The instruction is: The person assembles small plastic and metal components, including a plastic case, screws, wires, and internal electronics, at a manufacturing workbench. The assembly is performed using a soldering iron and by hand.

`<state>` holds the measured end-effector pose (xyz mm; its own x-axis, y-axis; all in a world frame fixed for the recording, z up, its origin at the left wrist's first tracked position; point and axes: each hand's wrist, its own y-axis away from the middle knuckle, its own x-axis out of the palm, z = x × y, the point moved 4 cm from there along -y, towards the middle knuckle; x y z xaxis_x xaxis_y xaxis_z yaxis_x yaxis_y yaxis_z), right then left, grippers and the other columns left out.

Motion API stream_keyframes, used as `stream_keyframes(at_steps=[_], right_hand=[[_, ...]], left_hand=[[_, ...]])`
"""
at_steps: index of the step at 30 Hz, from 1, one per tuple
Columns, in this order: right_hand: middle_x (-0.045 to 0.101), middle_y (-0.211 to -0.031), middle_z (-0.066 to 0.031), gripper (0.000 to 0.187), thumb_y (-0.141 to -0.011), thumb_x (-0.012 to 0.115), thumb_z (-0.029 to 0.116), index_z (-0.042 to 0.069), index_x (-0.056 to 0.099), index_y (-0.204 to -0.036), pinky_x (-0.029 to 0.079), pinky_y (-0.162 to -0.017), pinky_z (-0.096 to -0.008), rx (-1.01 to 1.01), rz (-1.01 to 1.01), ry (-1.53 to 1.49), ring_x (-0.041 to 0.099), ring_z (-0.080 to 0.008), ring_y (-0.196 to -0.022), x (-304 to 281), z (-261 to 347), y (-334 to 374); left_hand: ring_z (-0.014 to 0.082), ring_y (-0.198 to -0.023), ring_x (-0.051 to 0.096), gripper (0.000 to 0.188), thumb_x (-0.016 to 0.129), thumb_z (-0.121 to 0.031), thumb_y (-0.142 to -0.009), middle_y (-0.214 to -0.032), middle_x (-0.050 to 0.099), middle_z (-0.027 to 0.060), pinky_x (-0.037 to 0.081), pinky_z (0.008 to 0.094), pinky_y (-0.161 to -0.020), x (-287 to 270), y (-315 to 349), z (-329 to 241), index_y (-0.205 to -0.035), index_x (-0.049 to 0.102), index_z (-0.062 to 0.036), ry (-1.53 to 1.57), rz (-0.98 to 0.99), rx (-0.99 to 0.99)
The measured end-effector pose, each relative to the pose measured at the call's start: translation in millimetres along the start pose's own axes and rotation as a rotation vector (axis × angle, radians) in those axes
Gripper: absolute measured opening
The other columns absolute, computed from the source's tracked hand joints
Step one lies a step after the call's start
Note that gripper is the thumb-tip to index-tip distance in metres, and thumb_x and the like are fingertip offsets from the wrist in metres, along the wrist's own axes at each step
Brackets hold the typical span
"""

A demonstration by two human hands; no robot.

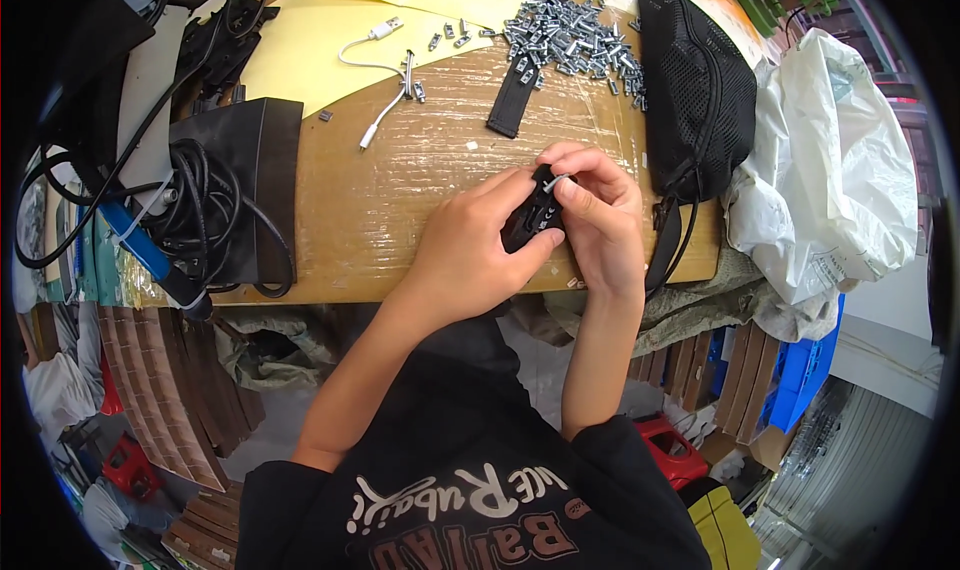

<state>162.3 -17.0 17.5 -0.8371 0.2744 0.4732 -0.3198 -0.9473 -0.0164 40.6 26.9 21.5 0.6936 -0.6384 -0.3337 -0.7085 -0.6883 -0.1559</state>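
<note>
Left hand (478,238): in the head view I see its fingers and thumb curled closed around the black plastic device, gripping it from its left side, thumb along the lower end.
Right hand (608,220): I see thumb and forefinger pinched together on the small metal piece at the device's upper end; the remaining fingers are bent.
Black plastic device (530,222): between both hands, above the desk's near edge; dark, compact and elongated, with recesses and small pale print on the face turned up to me.
Small metal piece (555,182): silvery and slim, by the thumb tip; I can't make out from here whether it sits in the device.
Desk (390,195): brown top under a glossy, wrinkled clear film that throws back the light.
Metal parts (580,45): a heap of grey, shiny little pieces at the far side, a few lying loose to its left.
Strap (507,108): flat black fabric reaching out from the heap.
USB cable (384,29): white, thin, loosely bent, partly over smooth yellow paper (300,60).
Pouch (700,100): black mesh, zipped, right of the heap.
Bag (825,170): crumpled white plastic, beside the pouch.
</note>
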Motion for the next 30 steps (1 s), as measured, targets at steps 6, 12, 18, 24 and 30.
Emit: stream_keyframes(at_steps=[6,12,18,24,30], right_hand=[[0.057,-0.095,-0.0126,0.013,-0.073,0.058,-0.007,-0.005,0.057,-0.086,0.043,-0.08,-0.0267,0.005,-0.023,0.032,0.054,-0.0156,-0.087,3.7,1.6,1.1],[0.059,-0.091,-0.0111,0.012,-0.074,0.059,-0.006,-0.004,0.057,-0.086,0.045,-0.077,-0.0258,-0.015,-0.115,0.236,0.056,-0.0147,-0.085,10.2,8.4,1.8],[0.061,-0.085,-0.0087,0.011,-0.074,0.06,-0.005,-0.004,0.057,-0.085,0.046,-0.072,-0.0233,0.006,-0.125,0.453,0.057,-0.0114,-0.079,16.3,19.7,0.3],[0.061,-0.083,-0.0065,0.012,-0.073,0.06,-0.004,-0.004,0.057,-0.084,0.045,-0.066,-0.0208,0.049,-0.106,0.576,0.057,-0.0089,-0.074,17.8,19.3,-6.4],[0.059,-0.08,-0.0047,0.014,-0.08,0.053,0.003,0.0,0.06,-0.092,0.042,-0.07,-0.0233,0.035,-0.027,0.592,0.053,-0.0094,-0.077,20.6,17.7,-9.4]], left_hand=[[0.0329,-0.078,0.056,0.041,0.062,-0.015,-0.069,-0.094,0.057,0.0162,0.046,0.0364,-0.065,1.6,-0.7,2.1,-0.105,0.051,0.0007,0.065,-0.021,0.014],[0.033,-0.077,0.056,0.04,0.063,-0.015,-0.069,-0.094,0.057,0.0167,0.045,0.0359,-0.064,0.0,0.0,2.3,-0.104,0.052,0.0012,0.131,0.013,-0.08],[0.0289,-0.064,0.053,0.032,0.064,-0.017,-0.069,-0.078,0.053,0.0149,0.042,0.0351,-0.056,0.5,0.1,2.5,-0.093,0.052,0.0016,0.095,0.012,-0.09],[0.0294,-0.059,0.048,0.028,0.064,-0.016,-0.069,-0.068,0.047,0.0136,0.038,0.0374,-0.052,1.7,0.6,8.5,-0.083,0.048,0.0021,0.082,-0.069,0.006],[0.0353,-0.076,0.054,0.033,0.063,-0.014,-0.069,-0.082,0.054,0.0187,0.043,0.0396,-0.064,-0.5,-6.3,-0.5,-0.095,0.051,0.0019,0.108,-0.056,0.033]])
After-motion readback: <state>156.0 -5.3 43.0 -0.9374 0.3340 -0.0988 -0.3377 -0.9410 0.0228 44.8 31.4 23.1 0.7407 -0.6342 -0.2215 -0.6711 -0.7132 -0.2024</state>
